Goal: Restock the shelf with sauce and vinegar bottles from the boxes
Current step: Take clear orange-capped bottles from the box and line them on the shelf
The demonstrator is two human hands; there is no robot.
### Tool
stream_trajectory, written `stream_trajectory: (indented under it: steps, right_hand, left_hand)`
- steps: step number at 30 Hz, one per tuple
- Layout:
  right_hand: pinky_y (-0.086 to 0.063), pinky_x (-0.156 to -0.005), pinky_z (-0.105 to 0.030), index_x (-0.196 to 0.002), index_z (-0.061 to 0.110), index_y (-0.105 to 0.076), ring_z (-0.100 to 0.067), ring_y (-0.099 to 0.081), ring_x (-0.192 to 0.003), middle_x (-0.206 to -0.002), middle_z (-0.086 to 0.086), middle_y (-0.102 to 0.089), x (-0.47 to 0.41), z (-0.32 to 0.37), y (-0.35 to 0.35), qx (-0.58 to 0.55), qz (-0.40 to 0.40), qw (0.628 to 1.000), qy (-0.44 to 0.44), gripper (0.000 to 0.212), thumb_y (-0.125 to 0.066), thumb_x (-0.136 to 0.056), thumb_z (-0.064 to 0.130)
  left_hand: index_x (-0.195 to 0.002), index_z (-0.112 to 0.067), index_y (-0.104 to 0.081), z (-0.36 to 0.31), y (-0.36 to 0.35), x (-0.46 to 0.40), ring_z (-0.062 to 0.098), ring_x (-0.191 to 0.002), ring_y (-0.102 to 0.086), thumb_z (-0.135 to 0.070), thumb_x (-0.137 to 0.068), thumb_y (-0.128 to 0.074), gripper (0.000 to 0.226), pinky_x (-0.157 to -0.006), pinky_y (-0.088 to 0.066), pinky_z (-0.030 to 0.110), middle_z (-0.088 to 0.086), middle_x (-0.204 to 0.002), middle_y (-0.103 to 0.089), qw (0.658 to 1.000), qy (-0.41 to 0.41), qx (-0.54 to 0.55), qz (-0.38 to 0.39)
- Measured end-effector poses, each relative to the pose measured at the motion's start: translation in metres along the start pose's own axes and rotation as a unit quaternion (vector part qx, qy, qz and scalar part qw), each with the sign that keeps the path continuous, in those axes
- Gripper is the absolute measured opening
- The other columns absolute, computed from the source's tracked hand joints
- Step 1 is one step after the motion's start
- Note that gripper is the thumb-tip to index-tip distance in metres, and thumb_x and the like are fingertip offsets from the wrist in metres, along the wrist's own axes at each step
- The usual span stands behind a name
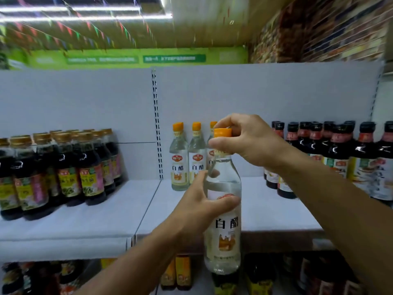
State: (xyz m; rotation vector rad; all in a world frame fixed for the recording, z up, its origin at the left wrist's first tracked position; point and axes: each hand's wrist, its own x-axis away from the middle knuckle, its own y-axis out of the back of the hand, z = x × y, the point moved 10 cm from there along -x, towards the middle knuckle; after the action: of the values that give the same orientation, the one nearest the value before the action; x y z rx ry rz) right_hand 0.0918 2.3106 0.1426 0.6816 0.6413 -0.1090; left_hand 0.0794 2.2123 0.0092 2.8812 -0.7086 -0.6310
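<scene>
I hold a clear white vinegar bottle (223, 226) with an orange cap upright in front of the white shelf (89, 220). My left hand (202, 205) grips its shoulder from the left. My right hand (244, 139) pinches its orange cap from above. Behind it, three matching vinegar bottles (179, 160) stand at the back of the shelf, the third mostly hidden by my hands.
Dark sauce bottles with gold caps (63, 169) fill the shelf's left side. Dark bottles with black caps (340, 158) stand at the right. A slotted upright (157, 124) divides the back panel. More bottles (180, 271) sit on the shelf below.
</scene>
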Motion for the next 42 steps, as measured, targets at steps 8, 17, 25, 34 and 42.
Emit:
stream_trajectory:
  steps: [8,17,25,34,42]
  right_hand:
    - [-0.047,-0.061,-0.018,-0.105,0.011,-0.066,-0.006,-0.060,-0.066,-0.082,-0.001,-0.065,-0.030,0.000,0.041,-0.080,-0.040,0.995,0.036,0.036,-0.077,-0.080,0.035]
    - [-0.055,-0.079,-0.030,-0.099,0.007,-0.070,-0.014,-0.070,-0.084,-0.090,-0.005,-0.074,-0.036,-0.047,0.022,-0.130,0.024,0.991,-0.028,0.025,-0.071,-0.086,0.028]
    - [-0.056,-0.084,-0.034,-0.099,0.009,-0.071,-0.019,-0.070,-0.091,-0.096,-0.008,-0.073,-0.072,-0.091,0.005,-0.107,-0.029,0.992,-0.053,0.024,-0.071,-0.086,0.029]
    - [-0.055,-0.084,-0.039,-0.103,0.012,-0.071,-0.023,-0.068,-0.096,-0.100,-0.007,-0.072,-0.127,-0.144,-0.009,-0.065,-0.069,0.992,-0.081,0.023,-0.069,-0.088,0.029]
    - [-0.053,-0.091,-0.047,-0.104,0.015,-0.071,-0.020,-0.067,-0.095,-0.100,-0.002,-0.072,-0.157,-0.185,-0.026,-0.039,-0.078,0.991,-0.103,0.024,-0.069,-0.087,0.032]
  left_hand:
    - [-0.126,-0.025,-0.049,-0.040,-0.007,-0.045,0.019,-0.100,-0.071,-0.030,-0.078,-0.078,0.057,-0.090,-0.058,0.045,0.004,-0.114,-0.069,0.999,-0.029,-0.001,-0.015]
    - [-0.128,-0.023,-0.049,-0.029,-0.008,-0.081,0.020,-0.104,-0.069,-0.035,-0.075,-0.080,0.063,-0.092,-0.056,0.047,0.002,-0.117,-0.067,1.000,-0.018,-0.019,-0.018]
    - [-0.122,-0.026,-0.052,0.015,0.006,-0.120,0.017,-0.098,-0.071,-0.020,-0.083,-0.076,0.046,-0.089,-0.057,0.046,0.000,-0.108,-0.072,0.999,0.011,0.003,-0.037]
    - [-0.124,-0.038,-0.047,0.082,0.027,-0.143,0.007,-0.113,-0.063,-0.015,-0.090,-0.069,0.046,-0.101,-0.050,0.038,-0.011,-0.121,-0.066,0.992,0.054,-0.103,-0.051]
    - [-0.130,-0.022,-0.046,0.119,0.024,-0.150,0.012,-0.113,-0.057,-0.013,-0.093,-0.062,0.041,-0.100,-0.049,0.028,-0.003,-0.127,-0.057,0.981,0.095,-0.168,-0.017]
